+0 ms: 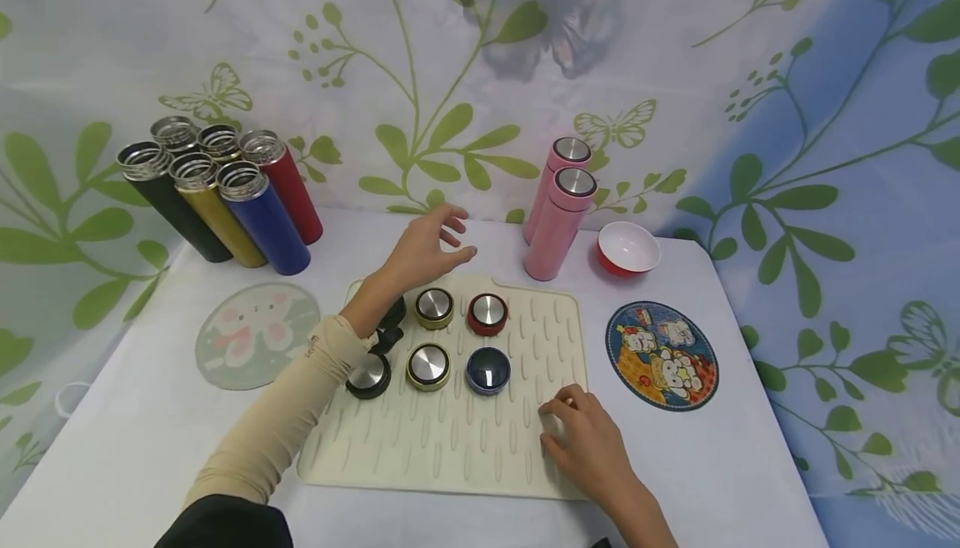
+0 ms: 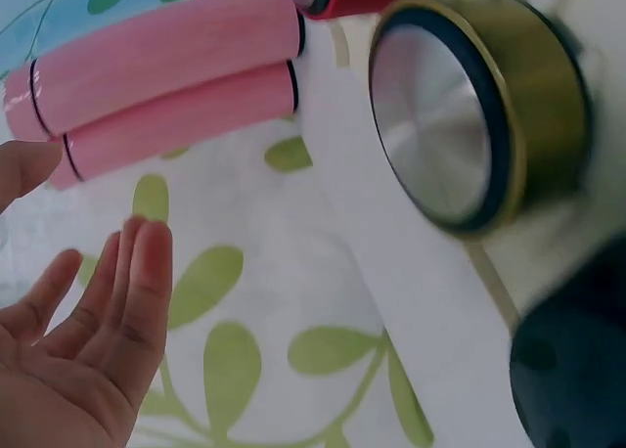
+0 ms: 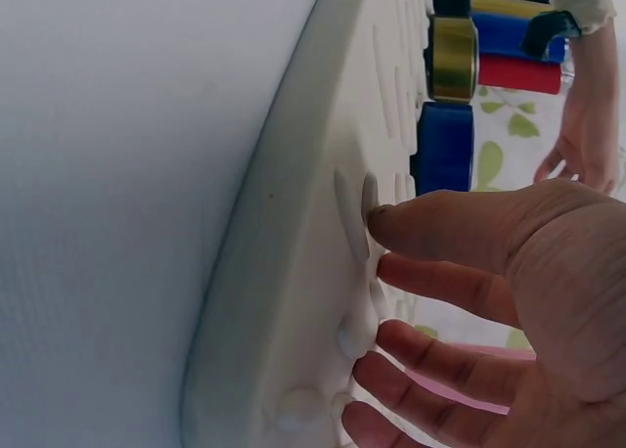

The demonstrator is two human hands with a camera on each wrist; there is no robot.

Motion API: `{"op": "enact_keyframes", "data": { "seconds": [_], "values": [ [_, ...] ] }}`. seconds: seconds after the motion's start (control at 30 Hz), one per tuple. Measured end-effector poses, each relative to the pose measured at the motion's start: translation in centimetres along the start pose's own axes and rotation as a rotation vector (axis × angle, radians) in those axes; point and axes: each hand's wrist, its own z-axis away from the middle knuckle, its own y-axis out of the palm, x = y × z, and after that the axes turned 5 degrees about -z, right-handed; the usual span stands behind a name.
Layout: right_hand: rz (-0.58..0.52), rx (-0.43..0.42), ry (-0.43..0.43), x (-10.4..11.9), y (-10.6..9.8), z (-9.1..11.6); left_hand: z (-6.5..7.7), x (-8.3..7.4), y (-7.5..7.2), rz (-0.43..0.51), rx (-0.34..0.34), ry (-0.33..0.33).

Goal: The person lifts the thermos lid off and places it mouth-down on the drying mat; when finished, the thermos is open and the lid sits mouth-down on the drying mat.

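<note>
My left hand (image 1: 429, 252) hovers over the far edge of a cream ridged mat (image 1: 540, 348), fingers loosely bent and holding nothing. In the left wrist view its palm and several fingers show with nothing between them. The fingertips of my right hand (image 1: 591, 446) rest at the mat's right side, fingers relaxed around no object. On the mat stand bottle lids: two gold lids (image 1: 428, 366), a red lid (image 1: 487, 314), a blue lid (image 1: 488, 370) and black lids (image 1: 369, 376), partly hidden by my left forearm. Beyond the mat, two pink thermos bottles (image 1: 555, 231) stand with lids on.
Several lidless thermos bottles (image 1: 273, 227) stand grouped at the back left. A rabbit-patterned round mat (image 1: 255, 335) lies at left. A red and white bowl (image 1: 628, 249) and a cartoon round mat (image 1: 662, 356) sit at right. A leaf-print cloth (image 1: 300, 72) hangs behind the table.
</note>
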Motion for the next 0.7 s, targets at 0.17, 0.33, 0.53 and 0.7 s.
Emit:
{"op": "enact_keyframes", "data": {
  "seconds": [0.17,0.33,0.53,0.7],
  "values": [
    [0.003,-0.010,0.005,0.2,0.2,-0.1,-1.5,-0.7,2.1,0.018,0.005,-0.017],
    [0.020,-0.002,0.023,0.3,0.1,-0.1,-3.1,-2.1,4.6,0.080,-0.007,-0.055],
    [0.016,0.000,0.019,0.4,-0.2,-0.2,-5.1,-3.8,7.3,0.061,-0.023,-0.084],
    [-0.001,-0.023,-0.018,0.3,-0.1,-0.3,-6.5,-4.9,8.9,0.027,-0.045,-0.109]
  ]
}}
